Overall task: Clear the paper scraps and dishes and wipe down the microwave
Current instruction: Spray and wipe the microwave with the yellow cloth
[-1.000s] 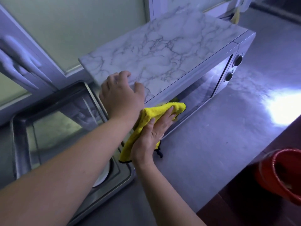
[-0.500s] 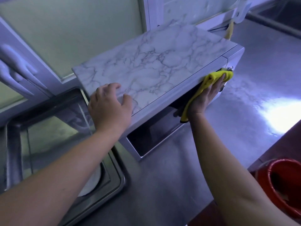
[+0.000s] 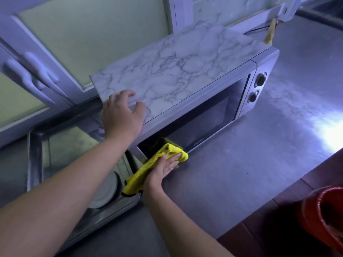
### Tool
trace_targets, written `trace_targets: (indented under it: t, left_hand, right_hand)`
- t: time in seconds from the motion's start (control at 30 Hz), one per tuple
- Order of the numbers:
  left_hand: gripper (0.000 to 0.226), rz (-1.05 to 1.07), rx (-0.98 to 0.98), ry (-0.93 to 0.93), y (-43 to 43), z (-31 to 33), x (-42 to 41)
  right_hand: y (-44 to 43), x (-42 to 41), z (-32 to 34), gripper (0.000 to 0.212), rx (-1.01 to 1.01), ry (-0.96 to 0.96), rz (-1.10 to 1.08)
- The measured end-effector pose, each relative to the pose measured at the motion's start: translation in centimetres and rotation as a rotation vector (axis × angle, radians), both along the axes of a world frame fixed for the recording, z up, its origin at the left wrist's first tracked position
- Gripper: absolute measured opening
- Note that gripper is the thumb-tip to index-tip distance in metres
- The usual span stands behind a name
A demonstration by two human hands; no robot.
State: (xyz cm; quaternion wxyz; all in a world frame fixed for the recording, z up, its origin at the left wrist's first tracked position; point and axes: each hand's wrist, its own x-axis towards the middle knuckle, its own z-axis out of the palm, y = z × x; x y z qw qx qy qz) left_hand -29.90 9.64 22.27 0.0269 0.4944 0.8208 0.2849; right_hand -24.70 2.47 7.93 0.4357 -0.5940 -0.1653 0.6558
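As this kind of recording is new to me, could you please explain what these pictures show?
There is no machine: a person works with bare hands, and every picture comes from one wide camera worn on their head, looking down. The left hand rests on the marble-patterned top of the microwave. The right hand presses a yellow cloth flat against its lower front corner. The microwave stands on a grey counter beside a steel sink with a white dish in it. A red bucket sits lower right.

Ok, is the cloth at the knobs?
No, the right hand presses the yellow cloth on the microwave's lower left corner, far from the knobs.
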Motion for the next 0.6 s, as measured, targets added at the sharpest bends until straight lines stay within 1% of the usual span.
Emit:
trace_targets:
  t: [0.07, 0.23, 0.33, 0.4, 0.43, 0.5, 0.53, 0.57, 0.6]
  left_hand:
    - [0.037, -0.009, 0.001, 0.013, -0.1, 0.0, 0.0]
    - [0.037, -0.002, 0.006, 0.034, 0.2, 0.0, 0.0]
    - [0.037, 0.001, -0.003, 0.051, 0.2, -0.1, 0.0]
    - [0.037, 0.010, -0.003, 0.059, 0.2, -0.1, 0.1]
    - [0.037, 0.016, -0.004, 0.057, 0.2, -0.1, 0.1]
    - [0.038, 0.024, -0.014, 0.059, 0.2, -0.1, 0.0]
    - [0.039, 0.023, -0.021, 0.069, 0.2, -0.2, -0.1]
    - [0.040, 0.015, -0.027, 0.086, 0.3, -0.2, -0.2]
    - [0.041, 0.005, -0.034, 0.102, 0.3, -0.3, -0.2]
  right_hand:
    - [-1.0, -0.4, 0.8, 0.057, -0.040, 0.076, 0.041]
    - [-1.1, 0.2, 2.1, 0.064, -0.129, 0.233, 0.058]
    - [-1.0, 1.5, 2.2, 0.073, -0.152, 0.345, 0.084]
    - [-1.2, 2.9, 2.1, 0.087, -0.162, 0.442, 0.153]
    - [-1.3, 3.7, 2.3, 0.098, -0.165, 0.500, 0.189]
    - [-1.0, 4.6, 3.1, 0.129, -0.173, 0.596, 0.250]
    - [-0.7, 4.7, 3.8, 0.137, -0.184, 0.613, 0.265]
    - [-0.3, 4.5, 4.3, 0.137, -0.200, 0.592, 0.268]
    - [0.1, 4.3, 4.5, 0.133, -0.224, 0.541, 0.258]
